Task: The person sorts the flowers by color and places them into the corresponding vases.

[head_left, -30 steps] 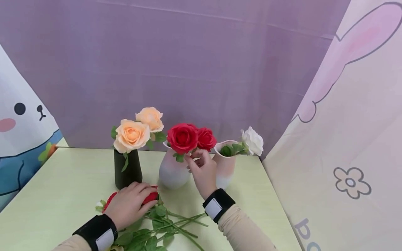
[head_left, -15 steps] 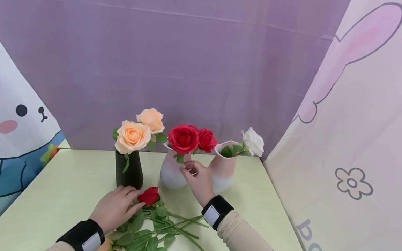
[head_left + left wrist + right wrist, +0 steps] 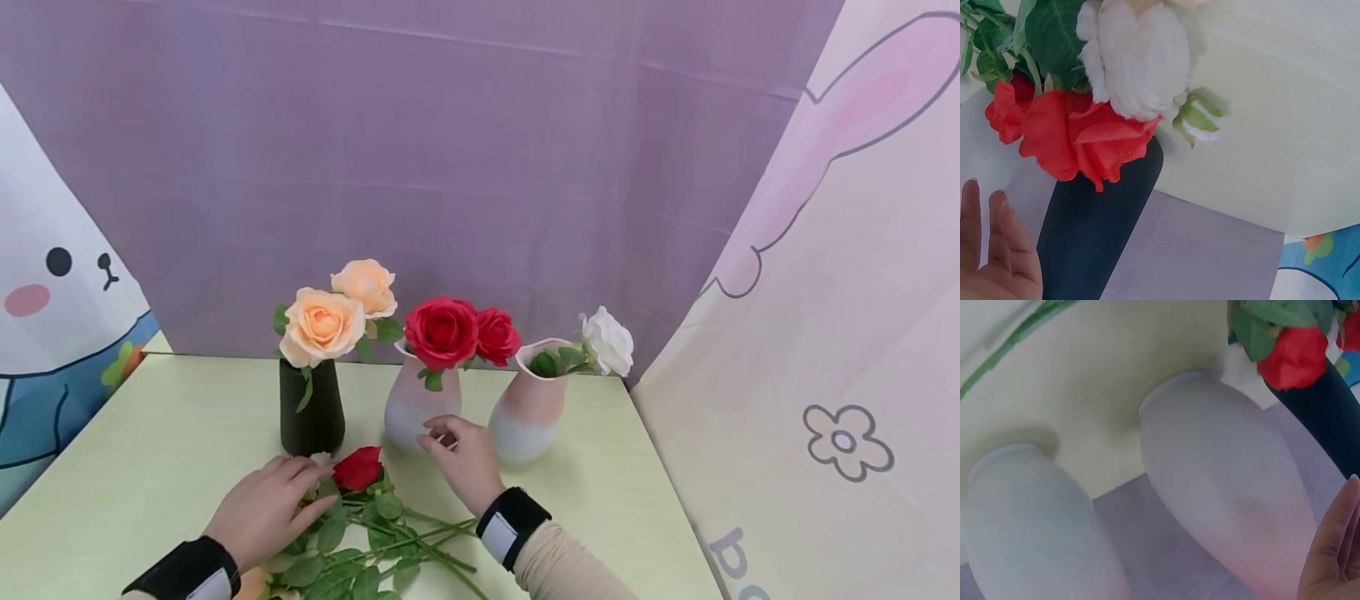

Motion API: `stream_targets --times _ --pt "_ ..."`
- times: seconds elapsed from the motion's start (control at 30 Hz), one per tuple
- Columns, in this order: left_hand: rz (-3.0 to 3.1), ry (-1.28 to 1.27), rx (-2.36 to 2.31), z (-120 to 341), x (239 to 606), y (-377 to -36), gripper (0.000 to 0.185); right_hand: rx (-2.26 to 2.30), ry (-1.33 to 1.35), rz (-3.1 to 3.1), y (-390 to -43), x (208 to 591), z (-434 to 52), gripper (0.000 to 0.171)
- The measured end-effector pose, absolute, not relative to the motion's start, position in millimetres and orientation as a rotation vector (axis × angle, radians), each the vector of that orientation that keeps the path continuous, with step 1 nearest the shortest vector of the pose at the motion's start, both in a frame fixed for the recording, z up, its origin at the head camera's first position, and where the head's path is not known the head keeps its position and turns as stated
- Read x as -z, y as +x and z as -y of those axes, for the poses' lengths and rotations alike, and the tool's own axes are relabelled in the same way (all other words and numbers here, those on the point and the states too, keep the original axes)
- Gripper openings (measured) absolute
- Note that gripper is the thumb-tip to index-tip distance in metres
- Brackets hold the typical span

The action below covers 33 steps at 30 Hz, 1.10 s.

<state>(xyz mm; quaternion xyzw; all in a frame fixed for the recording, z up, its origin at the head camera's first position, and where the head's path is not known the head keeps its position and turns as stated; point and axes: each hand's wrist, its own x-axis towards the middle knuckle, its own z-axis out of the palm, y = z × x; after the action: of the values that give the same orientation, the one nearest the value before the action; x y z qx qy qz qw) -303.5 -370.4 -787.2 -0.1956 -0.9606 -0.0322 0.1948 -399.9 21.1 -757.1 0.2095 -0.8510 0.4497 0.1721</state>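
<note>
My left hand [image 3: 268,510] hovers over the loose flowers at the front, its fingers relaxed and nothing in its grip. Beside its fingertips lies a red rose [image 3: 357,468]; a white rose [image 3: 1138,59] and a larger red rose [image 3: 1088,137] show in the left wrist view. Whether the hand touches any of them cannot be told. My right hand [image 3: 467,462], fingers loosely bent and holding nothing, is in front of the middle vase [image 3: 408,408], which carries two red roses [image 3: 442,332]. In the right wrist view this hand [image 3: 1332,556] appears at the lower right.
A black vase [image 3: 311,408] with two peach roses [image 3: 324,325] stands at left. At right, another pink-and-white vase [image 3: 525,417] holds a white rose [image 3: 607,340]. Green stems [image 3: 442,546] cross on the table [image 3: 172,417]. A purple cloth [image 3: 450,167] hangs behind.
My right hand has left the red roses in the middle vase and come down and toward me. My left hand has slid left off the lying red roses, uncovering one.
</note>
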Motion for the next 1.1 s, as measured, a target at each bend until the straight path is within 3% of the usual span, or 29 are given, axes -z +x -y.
stream_targets --times 0.23,0.43,0.67,0.83,0.93,1.03,1.1 --pt "2.744 -0.493 0.059 381.6 806.3 -297.7 0.054 -1.279 0.756 2.491 -373.3 773.9 -10.6 0.023" --pt "2.764 -0.353 0.136 399.5 822.9 -287.7 0.046 -1.156 0.888 2.534 -352.0 816.1 11.7 0.022" --pt "2.864 -0.289 0.222 394.8 783.8 -260.1 0.049 -0.864 1.058 2.508 -336.7 871.7 40.3 0.019" --pt "2.833 -0.272 0.219 421.5 838.3 -270.1 0.044 -0.648 1.299 2.450 -322.7 902.3 55.6 0.020" --pt "2.817 -0.283 0.205 429.3 857.5 -272.5 0.042 -0.569 1.402 2.393 -323.8 939.8 59.6 0.025" --pt "2.857 -0.313 0.252 408.4 806.9 -251.6 0.040 -0.484 1.426 2.364 -324.5 967.0 61.3 0.028" --pt "2.910 -0.329 0.298 380.3 740.5 -225.8 0.044 -0.371 1.426 2.307 -325.4 973.4 60.8 0.025"
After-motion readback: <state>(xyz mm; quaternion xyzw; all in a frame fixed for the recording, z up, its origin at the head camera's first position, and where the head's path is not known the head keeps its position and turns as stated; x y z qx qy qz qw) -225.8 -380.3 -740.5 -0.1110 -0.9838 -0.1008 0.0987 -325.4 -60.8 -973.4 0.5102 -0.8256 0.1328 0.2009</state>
